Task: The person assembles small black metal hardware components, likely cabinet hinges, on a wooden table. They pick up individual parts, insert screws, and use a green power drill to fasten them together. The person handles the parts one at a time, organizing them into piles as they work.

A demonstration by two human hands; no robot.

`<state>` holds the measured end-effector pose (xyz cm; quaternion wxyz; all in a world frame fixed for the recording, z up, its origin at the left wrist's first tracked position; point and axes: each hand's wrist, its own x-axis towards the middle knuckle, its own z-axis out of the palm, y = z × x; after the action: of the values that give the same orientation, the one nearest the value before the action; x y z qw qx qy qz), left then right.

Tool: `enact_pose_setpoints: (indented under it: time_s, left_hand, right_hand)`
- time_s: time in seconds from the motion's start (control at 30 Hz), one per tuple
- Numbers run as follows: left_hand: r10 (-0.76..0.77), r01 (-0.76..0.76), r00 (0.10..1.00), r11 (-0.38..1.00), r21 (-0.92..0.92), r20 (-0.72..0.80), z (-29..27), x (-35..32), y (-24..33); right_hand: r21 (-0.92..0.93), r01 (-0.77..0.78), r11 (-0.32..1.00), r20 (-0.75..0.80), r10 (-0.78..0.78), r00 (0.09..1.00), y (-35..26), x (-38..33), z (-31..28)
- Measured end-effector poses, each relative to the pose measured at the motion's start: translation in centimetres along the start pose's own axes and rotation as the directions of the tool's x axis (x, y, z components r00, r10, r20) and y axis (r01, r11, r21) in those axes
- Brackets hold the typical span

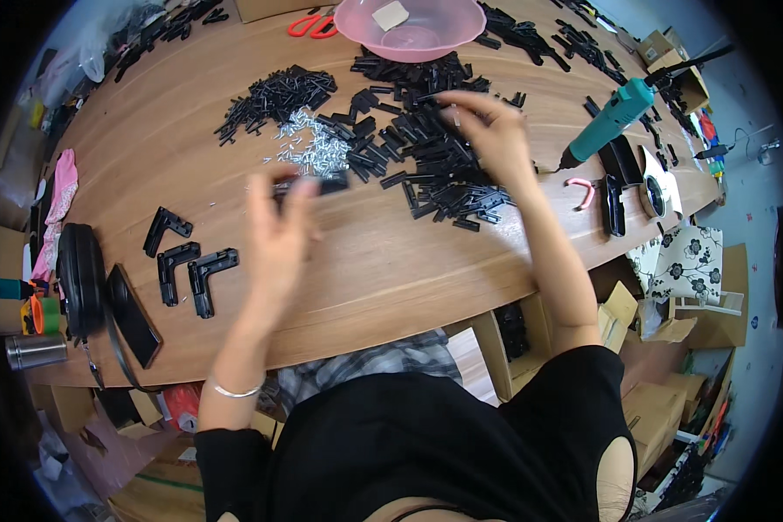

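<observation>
My left hand [278, 230], smeared by motion, is closed round a black plastic part [332, 183] just in front of a heap of small silver pins [315, 146]. Over a large pile of black plastic pieces [439, 152], my right hand [493, 139] reaches with thumb and forefinger apart. Its fingertips are close to the pieces, and I see nothing held between them. To the left of my left hand lie three black L-shaped assemblies, one of them a hinged-looking part [202, 280]. Small dark rods [278, 97] form another heap beyond the silver pins.
A teal electric screwdriver [613, 122] hangs tip-down at the right, near a pink bent piece [585, 193] and a tape roll [654, 197]. At the back are a pink bowl [357, 33] and red-handled scissors [311, 26]. A phone [133, 317] and black case [80, 278] lie left.
</observation>
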<state>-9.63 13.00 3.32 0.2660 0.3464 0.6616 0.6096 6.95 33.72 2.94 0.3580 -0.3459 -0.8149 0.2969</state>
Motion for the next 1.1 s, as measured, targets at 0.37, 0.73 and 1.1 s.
enact_pose_setpoints:
  time_s: [0.37,0.73,1.1]
  left_hand:
    - [0.657,-0.210,0.754,0.205,0.956,0.025,-11.2,3.2,-4.5]
    - [-0.297,0.513,0.858,0.511,-0.690,0.418,4.3,1.0,-1.3]
    - [-0.226,0.549,0.821,0.568,-0.613,0.525,2.0,2.3,-2.8]
  right_hand:
    - [-0.480,-0.082,0.873,-0.126,0.024,0.992,9.9,2.8,-4.6]
    - [0.362,0.107,0.926,0.316,-0.230,0.920,-3.5,-3.3,-1.9]
    - [-0.670,0.305,0.677,0.203,-0.227,0.952,13.7,7.5,-4.3]
